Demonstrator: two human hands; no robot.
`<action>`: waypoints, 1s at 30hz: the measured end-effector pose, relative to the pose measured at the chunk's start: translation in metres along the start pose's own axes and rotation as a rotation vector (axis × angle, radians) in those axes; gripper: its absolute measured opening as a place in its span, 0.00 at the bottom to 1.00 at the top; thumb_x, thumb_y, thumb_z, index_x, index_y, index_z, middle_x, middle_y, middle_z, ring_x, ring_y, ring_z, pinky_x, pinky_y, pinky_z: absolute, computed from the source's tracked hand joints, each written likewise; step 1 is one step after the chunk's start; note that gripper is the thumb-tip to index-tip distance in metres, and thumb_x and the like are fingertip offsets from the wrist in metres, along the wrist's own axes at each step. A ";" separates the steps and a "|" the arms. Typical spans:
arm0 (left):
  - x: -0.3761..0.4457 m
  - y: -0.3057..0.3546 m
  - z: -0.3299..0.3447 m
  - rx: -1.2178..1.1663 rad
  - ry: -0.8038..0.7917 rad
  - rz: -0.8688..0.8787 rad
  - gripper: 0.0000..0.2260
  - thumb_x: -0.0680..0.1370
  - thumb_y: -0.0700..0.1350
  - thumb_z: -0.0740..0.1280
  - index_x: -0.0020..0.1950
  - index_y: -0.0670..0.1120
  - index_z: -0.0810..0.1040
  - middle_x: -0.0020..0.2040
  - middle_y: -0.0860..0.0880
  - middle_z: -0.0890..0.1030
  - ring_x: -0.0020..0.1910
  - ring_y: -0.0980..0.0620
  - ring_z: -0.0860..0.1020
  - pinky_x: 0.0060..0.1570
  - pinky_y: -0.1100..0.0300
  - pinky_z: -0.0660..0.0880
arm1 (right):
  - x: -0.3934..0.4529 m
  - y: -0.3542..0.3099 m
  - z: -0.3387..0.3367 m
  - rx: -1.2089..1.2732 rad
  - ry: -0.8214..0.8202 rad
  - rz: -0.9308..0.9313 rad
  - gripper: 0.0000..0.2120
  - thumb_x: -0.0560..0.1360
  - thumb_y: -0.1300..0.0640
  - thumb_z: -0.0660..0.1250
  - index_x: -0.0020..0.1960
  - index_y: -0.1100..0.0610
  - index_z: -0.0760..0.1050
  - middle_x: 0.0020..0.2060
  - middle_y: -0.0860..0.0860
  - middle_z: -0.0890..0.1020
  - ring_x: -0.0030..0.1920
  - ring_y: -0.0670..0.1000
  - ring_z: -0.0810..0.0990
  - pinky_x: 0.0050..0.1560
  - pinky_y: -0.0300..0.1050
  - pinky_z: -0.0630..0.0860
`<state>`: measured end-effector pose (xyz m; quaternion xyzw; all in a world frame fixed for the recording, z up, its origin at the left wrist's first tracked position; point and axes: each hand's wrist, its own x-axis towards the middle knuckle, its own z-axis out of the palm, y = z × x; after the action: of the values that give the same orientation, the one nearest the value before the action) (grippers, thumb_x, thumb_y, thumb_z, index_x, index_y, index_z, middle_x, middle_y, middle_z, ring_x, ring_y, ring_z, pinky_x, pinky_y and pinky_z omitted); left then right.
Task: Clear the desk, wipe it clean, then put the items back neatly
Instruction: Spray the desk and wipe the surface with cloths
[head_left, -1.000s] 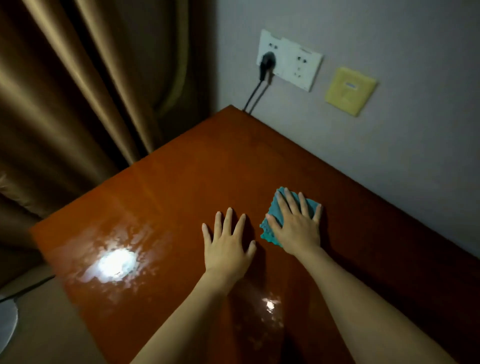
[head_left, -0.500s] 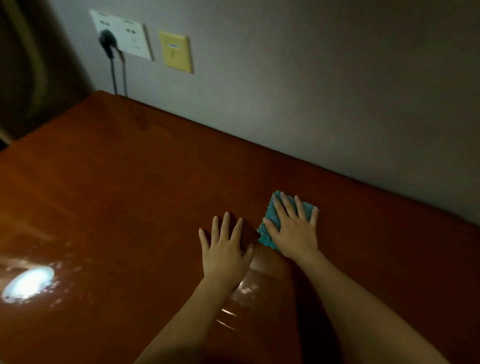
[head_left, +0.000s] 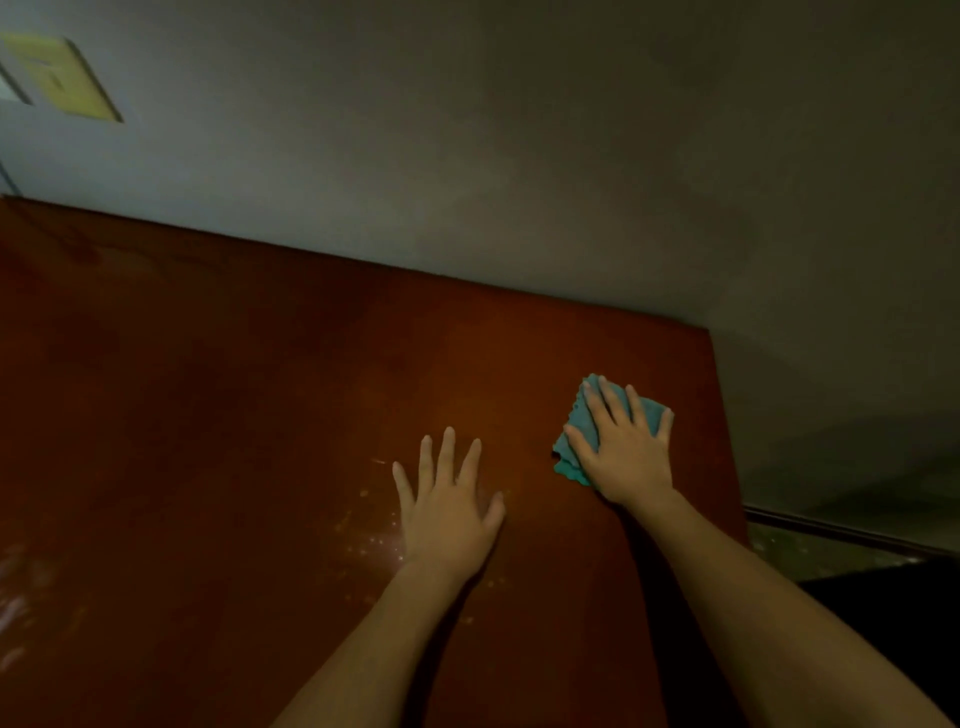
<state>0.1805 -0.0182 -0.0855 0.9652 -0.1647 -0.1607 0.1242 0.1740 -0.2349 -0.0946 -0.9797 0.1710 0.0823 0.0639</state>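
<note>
Desk (head_left: 234, 415) of glossy reddish-brown wood fills most of the view, its far edge set against a grey wall (head_left: 519, 156). High on the wall at the far left hangs a pale yellow plate (head_left: 62, 78), blurred. Faint pale specks and smears show on the wood just left of the left hand.

Left hand (head_left: 449, 512) lies palm-down on the bare wood near the middle of the desk, its fingers (head_left: 447, 457) straight and spread, the thumb out to the right; it holds nothing.

Further right, well apart from that hand, the right hand (head_left: 626, 460) presses flat on a teal cloth (head_left: 574, 441) near the desk's right edge. Its fingers (head_left: 610, 402) are straight and slightly fanned, laid over the top of the cloth rather than curled round it. The cloth lies between palm and wood: a folded corner shows past the fingertips on the far side, a wider strip sticks out to the left beside the thumb, and a sliver shows between the fingers on the right. What can be seen of it is a small, folded piece of blue-green fabric with a wavy, scalloped edge along its left side; the rest is hidden under the hand.

Beyond the desk's right edge the floor lies dim and indistinct.
</note>
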 end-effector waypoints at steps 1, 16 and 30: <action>-0.001 0.006 0.003 0.000 0.003 -0.008 0.29 0.80 0.61 0.49 0.77 0.55 0.42 0.78 0.49 0.39 0.76 0.47 0.35 0.70 0.42 0.33 | -0.002 0.012 -0.001 0.008 -0.005 0.008 0.31 0.79 0.36 0.42 0.78 0.45 0.39 0.77 0.44 0.43 0.77 0.52 0.40 0.71 0.66 0.37; -0.001 0.075 0.030 0.066 -0.013 0.108 0.29 0.80 0.61 0.49 0.78 0.55 0.42 0.78 0.50 0.39 0.76 0.47 0.35 0.70 0.43 0.33 | -0.015 0.089 -0.007 0.056 -0.003 0.104 0.31 0.79 0.36 0.43 0.77 0.46 0.39 0.77 0.45 0.43 0.77 0.53 0.40 0.72 0.67 0.41; -0.010 0.042 0.013 0.098 -0.070 0.132 0.29 0.80 0.62 0.50 0.77 0.57 0.42 0.78 0.50 0.39 0.76 0.48 0.37 0.72 0.44 0.36 | -0.058 0.044 0.003 0.013 -0.041 0.150 0.31 0.80 0.37 0.41 0.77 0.47 0.35 0.77 0.46 0.39 0.76 0.55 0.37 0.69 0.70 0.39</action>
<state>0.1551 -0.0549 -0.0821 0.9509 -0.2400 -0.1776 0.0812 0.1047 -0.2563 -0.0909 -0.9618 0.2432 0.1058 0.0672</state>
